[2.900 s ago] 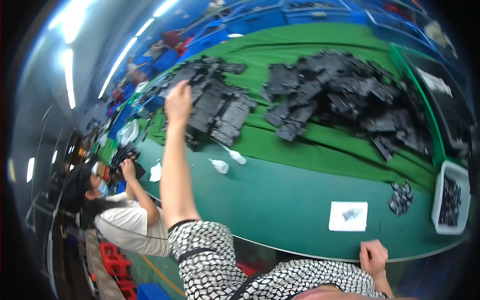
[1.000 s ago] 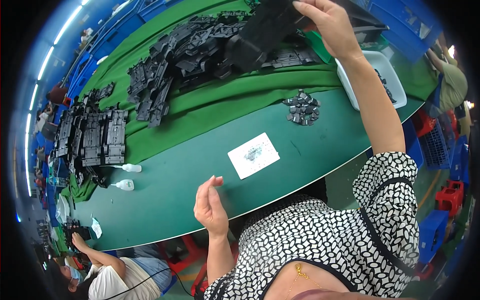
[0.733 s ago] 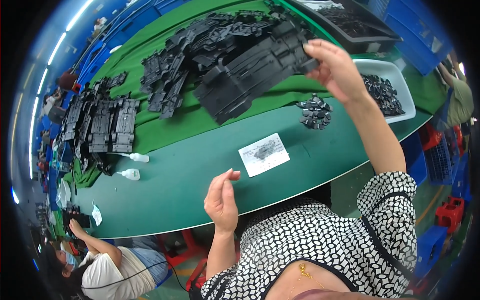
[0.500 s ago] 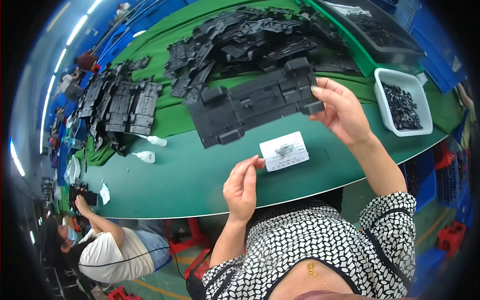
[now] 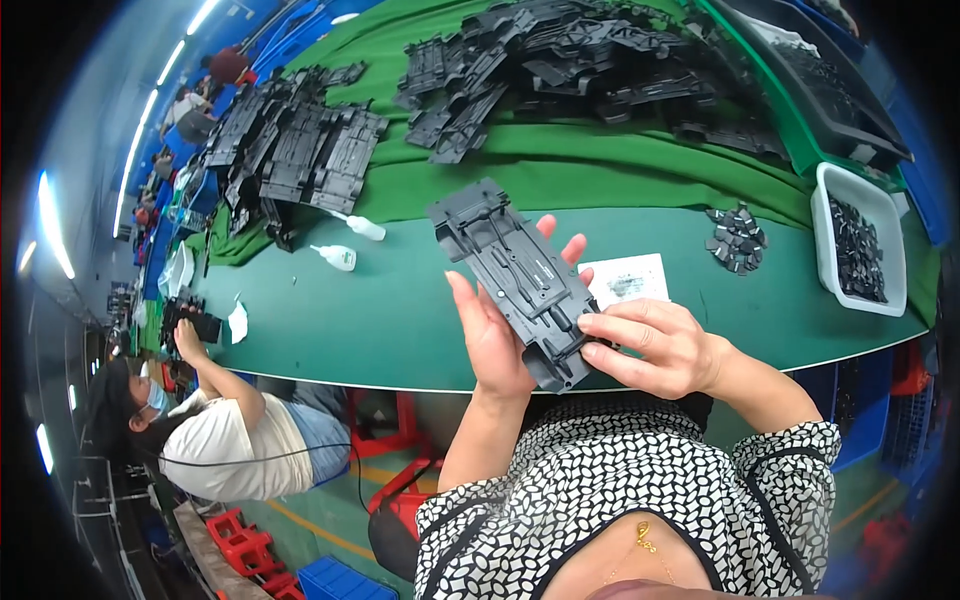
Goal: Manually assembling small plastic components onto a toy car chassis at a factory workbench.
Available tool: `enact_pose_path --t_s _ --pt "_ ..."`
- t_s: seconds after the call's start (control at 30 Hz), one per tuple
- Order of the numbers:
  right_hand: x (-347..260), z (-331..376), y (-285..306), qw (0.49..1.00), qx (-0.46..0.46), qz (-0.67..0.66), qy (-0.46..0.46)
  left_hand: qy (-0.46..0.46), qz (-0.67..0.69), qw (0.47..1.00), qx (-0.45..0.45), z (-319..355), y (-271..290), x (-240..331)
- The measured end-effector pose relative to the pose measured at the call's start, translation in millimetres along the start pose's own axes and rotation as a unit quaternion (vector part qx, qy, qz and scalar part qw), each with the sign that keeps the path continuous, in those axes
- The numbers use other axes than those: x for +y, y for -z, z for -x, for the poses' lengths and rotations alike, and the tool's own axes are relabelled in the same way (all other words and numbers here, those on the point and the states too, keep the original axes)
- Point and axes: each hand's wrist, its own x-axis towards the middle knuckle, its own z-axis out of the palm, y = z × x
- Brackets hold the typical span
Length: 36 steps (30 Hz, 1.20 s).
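Note:
A black moulded plastic chassis plate (image 5: 520,270), like a toy car's underside, is held tilted over the near edge of the table. My left hand (image 5: 500,340) cradles it from below, with the thumb along its left edge and fingertips showing past the right edge. My right hand (image 5: 655,350) is closed, its fingertips on the plate's near right end; whether a small part is pinched there is hidden. Just behind my right hand lies a white printed card (image 5: 632,277), partly covered by the fingers. A small pile of black plastic pieces (image 5: 737,240) sits to its right.
Heaps of black chassis plates (image 5: 570,70) lie on green cloth (image 5: 620,165) at the back, with another stack (image 5: 320,150) at left. Two white bottles (image 5: 335,258) stand near it. A white tub (image 5: 905,240) of small black parts is at right. A co-worker (image 5: 240,430) sits at left.
The chassis plate has come down toward me from my right hand's raised hold into my left hand, and now shows its other face. My left hand was empty before. The view has shifted.

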Motion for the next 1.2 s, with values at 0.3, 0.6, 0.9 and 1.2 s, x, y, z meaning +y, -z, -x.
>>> enact_pose_path --t_s 0.3,0.6,0.9,1.2 --pt "8.0 -9.5 23.2 0.992 0.040 -0.052 -0.109 0.144 0.000 0.986 -0.082 4.9 15.3 15.9" --pt "33.0 -10.7 42.4 0.682 -0.033 -0.479 -0.551 0.386 0.137 0.907 -0.095 29.3 18.5 8.8" --pt "-20.3 0.1 0.0 0.407 0.196 -0.695 -0.560 -0.145 -0.256 0.956 0.001 30.2 1.2 -17.3" --pt "-38.7 15.7 31.3 0.711 -0.014 -0.445 -0.545 -0.066 -0.013 0.993 -0.094 17.0 17.7 -12.2"
